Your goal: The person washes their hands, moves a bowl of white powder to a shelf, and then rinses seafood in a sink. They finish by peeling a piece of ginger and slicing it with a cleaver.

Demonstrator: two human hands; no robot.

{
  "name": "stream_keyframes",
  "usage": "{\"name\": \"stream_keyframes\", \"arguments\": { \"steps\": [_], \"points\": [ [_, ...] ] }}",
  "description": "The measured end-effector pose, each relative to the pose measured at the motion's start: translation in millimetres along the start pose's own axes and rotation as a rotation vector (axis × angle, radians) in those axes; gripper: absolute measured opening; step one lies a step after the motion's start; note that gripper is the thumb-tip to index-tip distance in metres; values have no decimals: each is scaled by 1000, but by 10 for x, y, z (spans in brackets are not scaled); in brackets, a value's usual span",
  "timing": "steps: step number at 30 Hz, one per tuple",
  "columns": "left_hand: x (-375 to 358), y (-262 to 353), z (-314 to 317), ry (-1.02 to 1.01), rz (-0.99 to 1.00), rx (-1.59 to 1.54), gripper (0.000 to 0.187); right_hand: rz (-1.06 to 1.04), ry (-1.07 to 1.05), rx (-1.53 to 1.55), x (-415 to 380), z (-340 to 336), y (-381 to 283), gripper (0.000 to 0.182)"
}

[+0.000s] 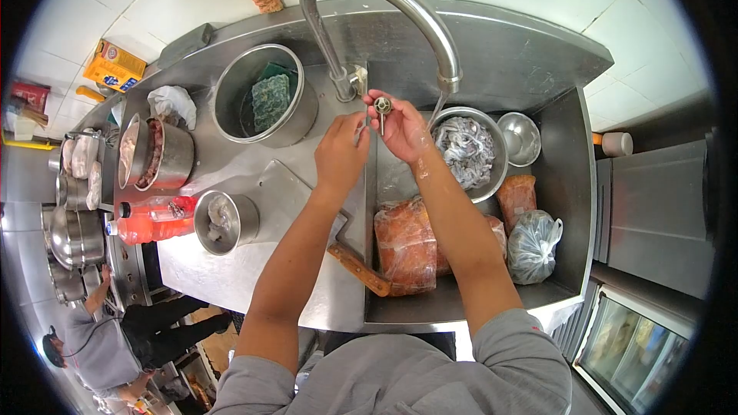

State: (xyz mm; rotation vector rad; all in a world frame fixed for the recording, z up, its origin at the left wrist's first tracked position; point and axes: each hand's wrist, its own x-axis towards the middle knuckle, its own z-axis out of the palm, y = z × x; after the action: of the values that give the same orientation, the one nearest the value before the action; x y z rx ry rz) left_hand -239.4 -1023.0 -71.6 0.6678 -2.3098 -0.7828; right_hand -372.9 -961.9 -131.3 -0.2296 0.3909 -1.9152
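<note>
My right hand (401, 132) is closed around a small metal piece (382, 105) with a round, spoked head and a short stem, like a tap handle. Its fingers sit just below the base of the steel faucet (344, 81). Beside it, my left hand (340, 151) has its fingers pinched together close to the metal piece; I cannot tell what they hold. From the curved spout, water runs past my right wrist into a steel bowl (464, 155) of grey, stringy pieces in the sink. A cleaver with a wooden handle (359, 268) lies below my left forearm.
In the sink (565, 184) are wrapped orange-red blocks (405, 250), a tied plastic bag (536, 246) and a small steel bowl (520, 138). Left on the counter stand a pot with green scrubbers (270, 100), a steel container (225, 223) and red bottles (157, 219). Another person (115, 346) stands lower left.
</note>
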Motion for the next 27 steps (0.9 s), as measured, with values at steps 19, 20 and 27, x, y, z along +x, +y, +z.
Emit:
{"name": "stream_keyframes", "arguments": {
  "steps": [19,20,27],
  "points": [
    [-83,-343,-13,-23,4,111,16,-382,530,-281,625,-18,95,28],
    [-77,-365,-12,-26,10,112,17,-399,518,-300,654,-3,111,27],
    [170,-277,-37,1,21,68,18,-436,525,-511,673,2,238,21]
  ]
}}
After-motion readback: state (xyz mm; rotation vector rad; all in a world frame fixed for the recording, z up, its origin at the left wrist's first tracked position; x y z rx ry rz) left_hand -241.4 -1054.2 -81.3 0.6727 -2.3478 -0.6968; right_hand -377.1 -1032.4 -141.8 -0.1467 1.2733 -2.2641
